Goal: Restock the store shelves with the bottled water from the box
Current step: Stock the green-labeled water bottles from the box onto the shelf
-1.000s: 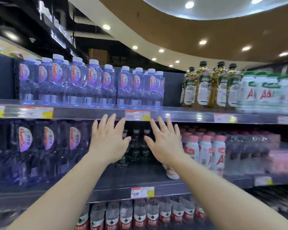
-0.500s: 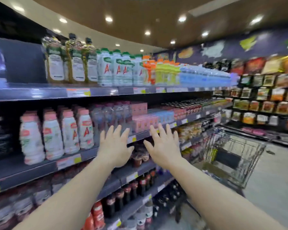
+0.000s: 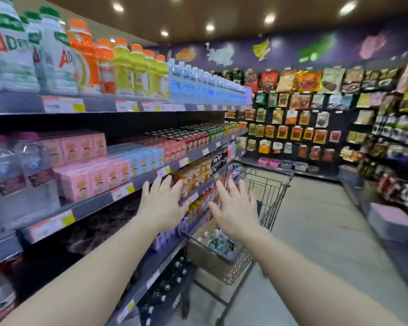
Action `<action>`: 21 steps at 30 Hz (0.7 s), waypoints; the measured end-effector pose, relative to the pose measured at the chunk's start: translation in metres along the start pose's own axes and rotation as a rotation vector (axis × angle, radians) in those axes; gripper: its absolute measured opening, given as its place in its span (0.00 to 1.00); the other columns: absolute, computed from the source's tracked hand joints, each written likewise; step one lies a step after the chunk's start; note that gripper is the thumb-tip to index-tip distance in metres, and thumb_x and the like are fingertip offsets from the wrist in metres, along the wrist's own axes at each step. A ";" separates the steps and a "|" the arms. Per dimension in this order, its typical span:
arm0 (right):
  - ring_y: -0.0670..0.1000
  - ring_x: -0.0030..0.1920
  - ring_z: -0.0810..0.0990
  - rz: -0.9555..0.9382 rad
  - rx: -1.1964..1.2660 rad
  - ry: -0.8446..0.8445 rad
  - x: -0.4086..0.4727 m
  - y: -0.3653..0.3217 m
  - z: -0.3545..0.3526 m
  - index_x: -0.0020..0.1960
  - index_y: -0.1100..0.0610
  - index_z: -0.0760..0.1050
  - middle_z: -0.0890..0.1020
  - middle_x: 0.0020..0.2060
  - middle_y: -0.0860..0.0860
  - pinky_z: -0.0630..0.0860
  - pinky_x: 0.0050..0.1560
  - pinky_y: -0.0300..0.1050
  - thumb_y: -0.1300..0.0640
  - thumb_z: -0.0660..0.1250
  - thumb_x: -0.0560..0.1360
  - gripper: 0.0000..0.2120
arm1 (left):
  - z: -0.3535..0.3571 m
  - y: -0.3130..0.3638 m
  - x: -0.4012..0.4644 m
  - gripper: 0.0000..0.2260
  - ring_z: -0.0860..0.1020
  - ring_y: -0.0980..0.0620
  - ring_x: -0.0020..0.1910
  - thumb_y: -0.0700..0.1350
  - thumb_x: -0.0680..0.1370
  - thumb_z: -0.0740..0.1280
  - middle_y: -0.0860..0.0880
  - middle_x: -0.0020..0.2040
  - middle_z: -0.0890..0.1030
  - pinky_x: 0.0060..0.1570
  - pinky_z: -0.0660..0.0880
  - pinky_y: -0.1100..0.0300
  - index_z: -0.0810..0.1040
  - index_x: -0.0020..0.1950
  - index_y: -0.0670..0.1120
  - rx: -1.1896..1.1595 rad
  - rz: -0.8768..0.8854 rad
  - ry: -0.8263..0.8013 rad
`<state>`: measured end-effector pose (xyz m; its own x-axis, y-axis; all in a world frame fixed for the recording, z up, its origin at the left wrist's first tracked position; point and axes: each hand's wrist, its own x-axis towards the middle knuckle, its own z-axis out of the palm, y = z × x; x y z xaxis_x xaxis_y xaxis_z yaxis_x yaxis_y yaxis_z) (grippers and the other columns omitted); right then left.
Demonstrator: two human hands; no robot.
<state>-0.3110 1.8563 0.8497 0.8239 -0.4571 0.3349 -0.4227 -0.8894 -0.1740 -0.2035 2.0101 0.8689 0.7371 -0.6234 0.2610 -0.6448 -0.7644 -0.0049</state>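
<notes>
My left hand (image 3: 161, 207) and my right hand (image 3: 236, 208) are stretched out in front of me, fingers spread and straight, holding nothing. Just below and beyond them stands a wire shopping cart (image 3: 275, 194) in the aisle. Inside it sits a cardboard box (image 3: 206, 257) with several bottles of water (image 3: 218, 241), white caps and green labels showing. The store shelves (image 3: 137, 182) run along my left, packed with drinks and cartons.
A row of blue-labelled water bottles (image 3: 205, 83) fills the top shelf further down. Snack packets (image 3: 299, 102) hang on the far wall. A pink box (image 3: 391, 222) sits on the floor at the right. Grey floor lies between cart and right-hand racks.
My view has swung right, away from the water bottles on the top shelf, toward the cart. Both hands stay raised and spread, now above the box in the cart.
</notes>
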 end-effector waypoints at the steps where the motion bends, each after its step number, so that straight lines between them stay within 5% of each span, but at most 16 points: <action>1: 0.56 0.79 0.41 0.018 -0.004 0.002 0.013 0.008 0.005 0.79 0.45 0.46 0.46 0.80 0.51 0.41 0.75 0.60 0.36 0.47 0.81 0.31 | 0.004 0.004 0.019 0.31 0.46 0.43 0.80 0.63 0.81 0.54 0.47 0.81 0.49 0.76 0.45 0.41 0.50 0.80 0.53 -0.007 0.013 0.004; 11: 0.56 0.79 0.42 0.091 0.045 -0.034 0.122 0.098 0.065 0.80 0.45 0.46 0.48 0.80 0.51 0.41 0.76 0.57 0.36 0.48 0.81 0.31 | 0.072 0.066 0.165 0.33 0.47 0.43 0.80 0.64 0.80 0.55 0.47 0.81 0.51 0.77 0.46 0.40 0.49 0.80 0.53 -0.057 0.083 -0.054; 21: 0.56 0.79 0.42 -0.032 0.056 -0.171 0.242 0.231 0.129 0.79 0.44 0.45 0.48 0.80 0.51 0.41 0.75 0.59 0.36 0.50 0.80 0.31 | 0.159 0.143 0.276 0.33 0.46 0.43 0.80 0.62 0.80 0.56 0.46 0.81 0.49 0.76 0.45 0.41 0.49 0.80 0.53 -0.070 -0.123 -0.158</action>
<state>-0.1609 1.5406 0.7714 0.8909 -0.4171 0.1799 -0.3772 -0.8999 -0.2187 -0.0596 1.7027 0.7867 0.8300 -0.5485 0.1011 -0.5566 -0.8264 0.0858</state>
